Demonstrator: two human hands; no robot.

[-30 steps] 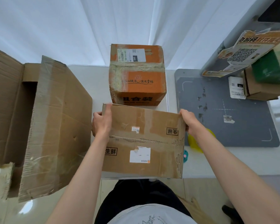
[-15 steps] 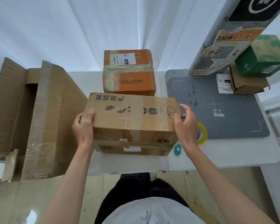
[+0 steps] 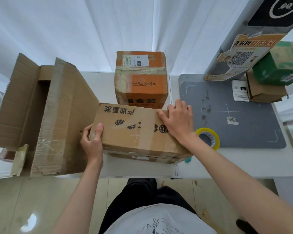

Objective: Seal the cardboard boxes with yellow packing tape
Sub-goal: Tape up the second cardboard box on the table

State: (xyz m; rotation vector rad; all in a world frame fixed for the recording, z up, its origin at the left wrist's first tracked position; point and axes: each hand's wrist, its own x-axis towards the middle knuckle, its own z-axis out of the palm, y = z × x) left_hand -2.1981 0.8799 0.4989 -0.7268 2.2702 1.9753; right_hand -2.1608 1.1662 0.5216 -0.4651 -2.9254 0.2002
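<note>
Holding: brown box (image 3: 139, 132) at the surface's (image 3: 243, 159) front edge, middle.
Left hand (image 3: 91, 141): fingers curled round the box's left end — gripping it.
Right hand (image 3: 178, 120): fingers straight, flat on top.
Yellow tape roll (image 3: 208, 138): just right of the box.
Orange box (image 3: 140, 78): behind.

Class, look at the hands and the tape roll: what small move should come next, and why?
Probably the right hand, lying flat on the brown box, reaches for the yellow tape roll just beside it, while the left hand grips the box's left end to steady it.
</note>
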